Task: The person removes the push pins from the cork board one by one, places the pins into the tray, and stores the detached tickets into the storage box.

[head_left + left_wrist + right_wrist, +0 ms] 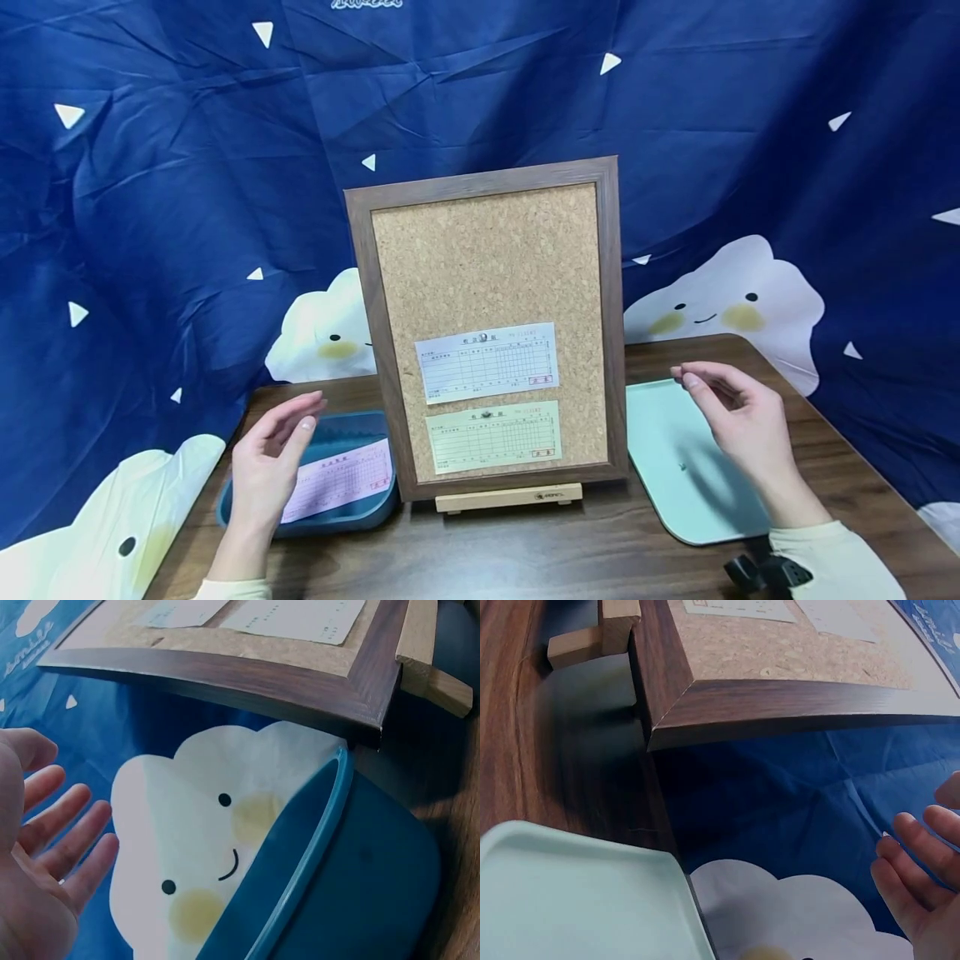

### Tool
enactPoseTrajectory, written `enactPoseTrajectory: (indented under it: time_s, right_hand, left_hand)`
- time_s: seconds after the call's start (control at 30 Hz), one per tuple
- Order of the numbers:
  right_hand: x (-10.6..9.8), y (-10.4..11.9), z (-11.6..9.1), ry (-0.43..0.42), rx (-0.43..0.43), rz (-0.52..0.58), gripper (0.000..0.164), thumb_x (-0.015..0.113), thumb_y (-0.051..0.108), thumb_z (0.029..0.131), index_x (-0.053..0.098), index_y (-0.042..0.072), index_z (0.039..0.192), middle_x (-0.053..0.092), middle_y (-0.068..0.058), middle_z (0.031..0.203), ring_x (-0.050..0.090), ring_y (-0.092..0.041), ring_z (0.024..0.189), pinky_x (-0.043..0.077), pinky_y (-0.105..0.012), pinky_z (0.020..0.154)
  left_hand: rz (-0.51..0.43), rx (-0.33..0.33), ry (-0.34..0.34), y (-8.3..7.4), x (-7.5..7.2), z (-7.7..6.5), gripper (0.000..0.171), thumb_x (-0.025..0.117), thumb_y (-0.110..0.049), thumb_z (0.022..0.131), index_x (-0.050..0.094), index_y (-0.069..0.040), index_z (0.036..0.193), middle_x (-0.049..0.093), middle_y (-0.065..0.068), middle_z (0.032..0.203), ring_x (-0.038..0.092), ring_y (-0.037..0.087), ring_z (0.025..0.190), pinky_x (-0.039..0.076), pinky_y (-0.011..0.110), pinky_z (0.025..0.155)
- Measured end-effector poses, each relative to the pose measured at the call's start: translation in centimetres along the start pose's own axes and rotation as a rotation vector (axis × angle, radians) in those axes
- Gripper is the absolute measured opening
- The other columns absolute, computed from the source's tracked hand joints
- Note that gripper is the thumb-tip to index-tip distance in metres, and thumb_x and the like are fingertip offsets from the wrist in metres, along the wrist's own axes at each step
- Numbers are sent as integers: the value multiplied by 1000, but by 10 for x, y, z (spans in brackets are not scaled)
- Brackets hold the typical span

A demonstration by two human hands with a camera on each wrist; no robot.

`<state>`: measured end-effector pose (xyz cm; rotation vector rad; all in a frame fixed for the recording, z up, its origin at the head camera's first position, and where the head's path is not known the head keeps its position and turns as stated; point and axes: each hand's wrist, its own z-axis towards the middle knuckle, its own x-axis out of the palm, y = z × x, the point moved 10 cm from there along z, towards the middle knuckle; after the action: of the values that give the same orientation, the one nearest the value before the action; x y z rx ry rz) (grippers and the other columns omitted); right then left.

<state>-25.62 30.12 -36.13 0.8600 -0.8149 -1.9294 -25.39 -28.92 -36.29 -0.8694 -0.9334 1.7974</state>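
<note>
A framed cork board (487, 258) stands upright on a small wooden stand (510, 497). A white printed slip (487, 362) is on its lower part, with a pale green slip (495, 437) below it. My left hand (266, 458) hovers over the blue tray (348, 523), fingers loosely bent and holding nothing. A pink slip (341, 479) lies in that tray, partly hidden by the hand. On the other side, my right hand (742, 417) is raised above the mint tray (660, 433), its fingers relaxed with nothing visible in them. A tiny object (682, 467), too small to identify, lies in the mint tray.
Everything stands on a dark wooden table (495, 558). Behind it hangs a blue cloth (480, 83) with white triangles and smiling clouds. A black device (765, 573) is at the right wrist.
</note>
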Motion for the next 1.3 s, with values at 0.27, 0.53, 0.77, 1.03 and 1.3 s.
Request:
enactPoseTrajectory:
  time_s: [0.27, 0.53, 0.77, 1.03, 1.3]
  right_hand:
    - [1, 13, 0, -10, -14, 13, 19, 69, -4, 101, 74, -10, 119, 78, 25, 106, 74, 8, 100, 55, -7, 87]
    - [5, 22, 3, -19, -44, 24, 18, 70, -7, 100, 74, -11, 117, 78, 25, 105, 74, 8, 100, 55, -7, 87]
    - [10, 28, 3, -18, -59, 34, 18, 69, -7, 100, 75, -10, 116, 78, 25, 105, 74, 7, 100, 55, -7, 87]
    - [17, 40, 4, 1, -146, 60, 17, 68, -11, 99, 75, -11, 114, 77, 24, 106, 74, 5, 100, 54, -8, 87]
    - [22, 46, 6, 8, -177, 80, 18, 67, -13, 98, 75, -10, 114, 77, 23, 107, 74, 4, 100, 54, -9, 88]
  left_hand:
    - [15, 4, 38, -5, 11, -2, 30, 66, 0, 105, 72, -1, 134, 77, 3, 133, 73, 3, 119, 55, 14, 100]
    - [14, 27, 71, -9, 19, -4, 31, 66, 0, 105, 70, 0, 136, 76, 0, 135, 72, 2, 121, 54, 14, 102]
    - [0, 20, 95, -11, 28, -4, 32, 66, -2, 106, 70, -4, 137, 75, 3, 137, 71, 3, 123, 53, 14, 103]
    - [-85, 74, 119, -18, 36, -4, 32, 65, 5, 104, 68, 4, 136, 75, 5, 137, 71, 6, 125, 54, 16, 103]
    - [-135, 87, 110, -20, 41, -2, 33, 65, 8, 102, 69, 5, 135, 75, 8, 137, 72, 9, 126, 55, 18, 104]
